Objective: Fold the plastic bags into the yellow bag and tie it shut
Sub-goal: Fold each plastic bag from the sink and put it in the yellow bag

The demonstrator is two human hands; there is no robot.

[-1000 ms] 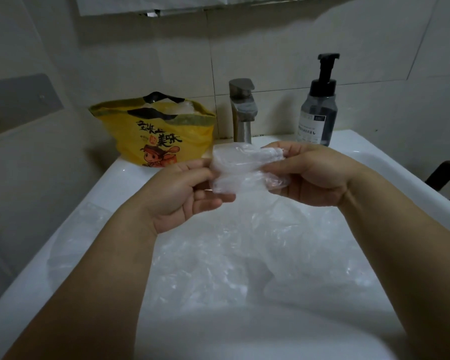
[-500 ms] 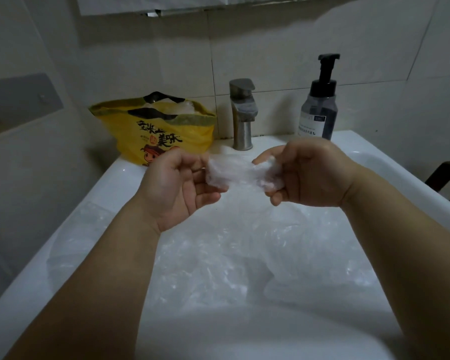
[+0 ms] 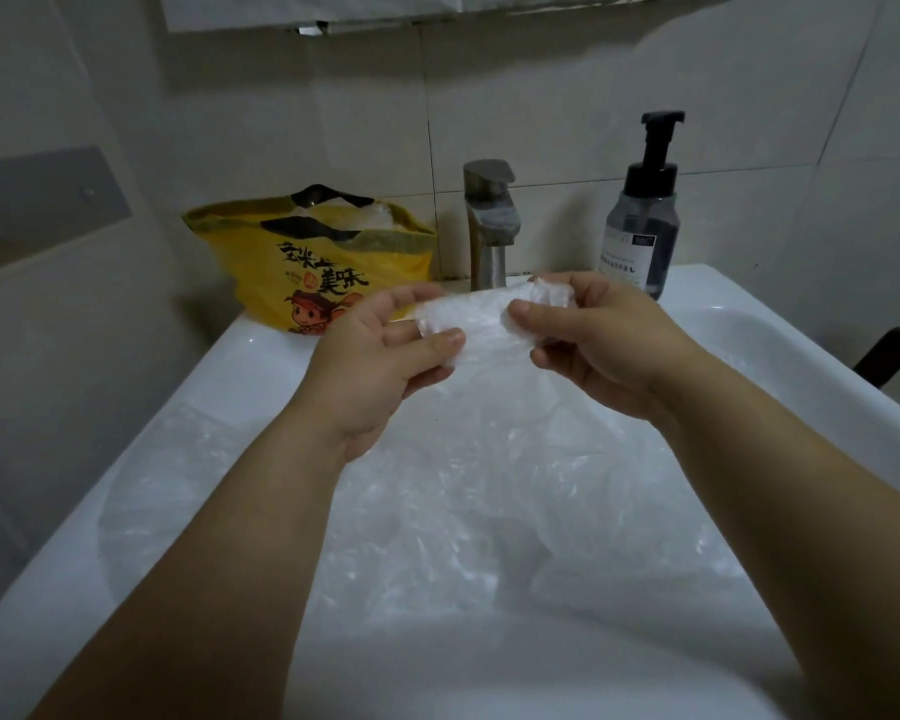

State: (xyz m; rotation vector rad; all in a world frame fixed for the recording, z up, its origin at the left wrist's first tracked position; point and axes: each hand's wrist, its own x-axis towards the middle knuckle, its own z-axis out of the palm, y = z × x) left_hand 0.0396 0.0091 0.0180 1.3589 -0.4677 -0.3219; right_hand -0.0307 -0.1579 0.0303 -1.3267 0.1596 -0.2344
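the folding step is going on. the left grip (image 3: 385, 356) and the right grip (image 3: 604, 345) are both pinching one clear plastic bag (image 3: 476, 324), each at its own end, thumbs lying on the near face and fingers tucking behind. the bag is sitting between them as a small, thick, roughly oblong pad, hanging in the air above the sink (image 3: 214, 376), so i am judging this fold to be nearly finished.

the yellow bag (image 3: 323, 272) is standing upright on the sink's back ledge, left of the tap (image 3: 489, 226) and beyond the left grip. its mouth is gaping, something pale and crinkled is showing inside, and its black handles are hanging untied.

the next move is probably calling for a last flattening press so the springy film is not popping open. one grip would then be taking the pad alone and carrying it up and left into that open mouth. a heap of loose bags (image 3: 489, 485) is lying in the basin under the forearms, so the task is looking far from done.

the film is looking thin, glossy and wrinkled, turning milky where layers are stacking. the heap is lying slack and shapeless. the yellow bag is looking stiffer and printed, with a cartoon figure on its front. the sink is reading as smooth white ceramic, the tap as brushed metal. a dark pump bottle (image 3: 640, 226) is standing right of the tap.
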